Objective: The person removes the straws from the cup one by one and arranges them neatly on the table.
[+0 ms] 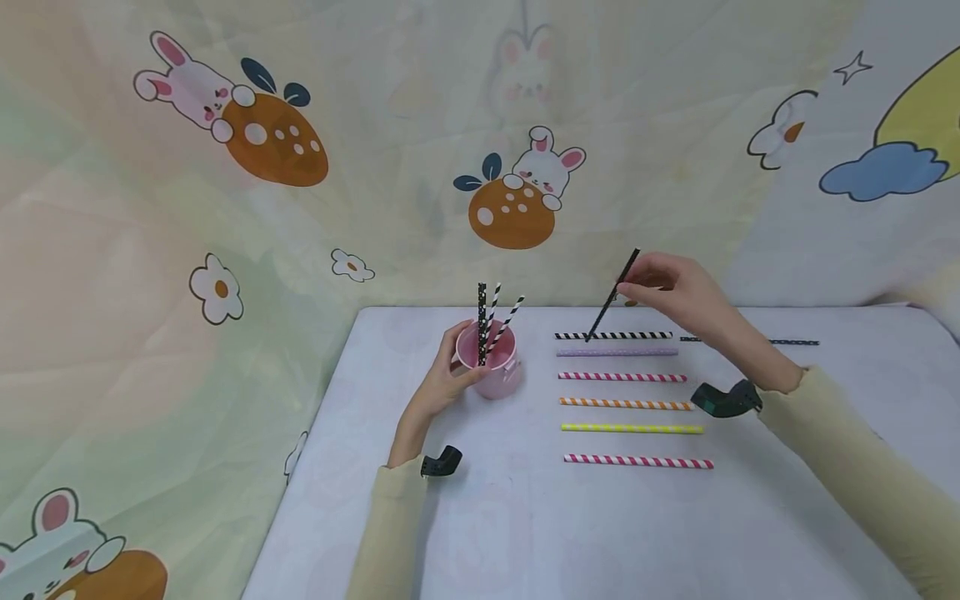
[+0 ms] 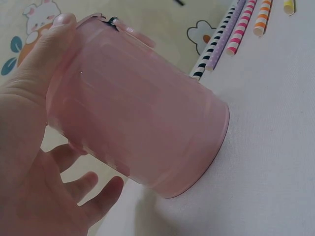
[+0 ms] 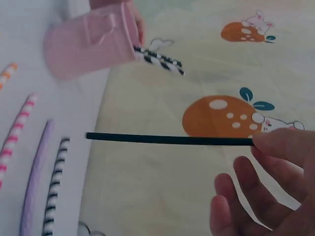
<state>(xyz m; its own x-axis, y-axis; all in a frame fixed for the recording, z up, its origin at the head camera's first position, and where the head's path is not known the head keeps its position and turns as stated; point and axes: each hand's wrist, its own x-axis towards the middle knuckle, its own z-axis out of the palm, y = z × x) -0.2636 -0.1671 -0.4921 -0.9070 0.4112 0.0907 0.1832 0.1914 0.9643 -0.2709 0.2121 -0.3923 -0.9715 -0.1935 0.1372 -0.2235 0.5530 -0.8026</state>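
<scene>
My left hand (image 1: 437,387) grips a pink cup (image 1: 501,385) near its rim, thumb on the near side and fingers on the far side. Out of the cup stick a black straw with white dots (image 1: 482,317) and black-and-white striped straws (image 1: 513,312). Between thumb and fingertips, my right hand (image 1: 675,287) pinches a thin black straw (image 3: 172,140) by one end. That straw slants in the head view, its lower end overlapping the striped straw (image 1: 637,335) at the back of the row. In the right wrist view the other fingers are loosely bent.
Right of the cup, paper straws lie in a row: purple (image 1: 617,352), pink-striped (image 1: 622,377), orange-striped (image 1: 626,404), yellow (image 1: 632,428) and red-striped (image 1: 637,462). A dark dotted straw (image 1: 795,342) lies partly behind the right forearm. A printed cloth (image 1: 420,208) hangs behind the white table (image 1: 495,533).
</scene>
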